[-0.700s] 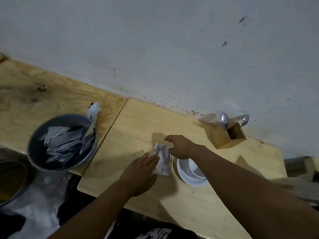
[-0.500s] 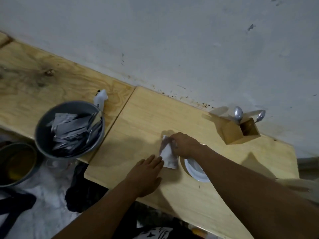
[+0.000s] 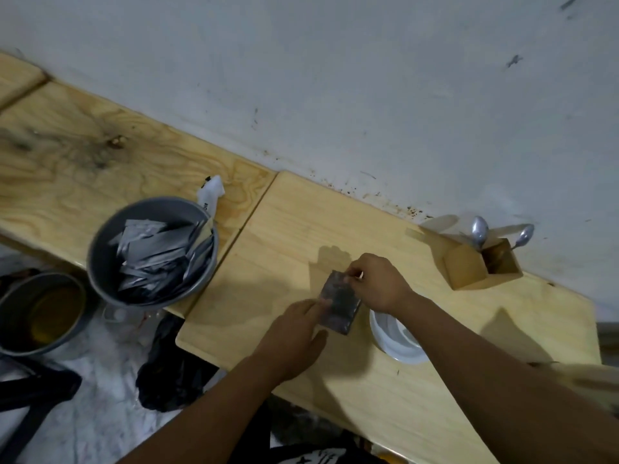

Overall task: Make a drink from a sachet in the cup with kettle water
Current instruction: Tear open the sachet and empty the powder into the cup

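Both hands' fingers pinch dark foil sachet (image 3: 340, 301) above pale wooden desk (image 3: 294, 229); white cup (image 3: 397, 336) just right, bare desk beyond.

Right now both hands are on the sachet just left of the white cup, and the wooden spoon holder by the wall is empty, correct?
Not quite. The head view shows the wooden spoon holder with two spoons in it. The rest holds: left hand and right hand hold the sachet just left of the white cup.
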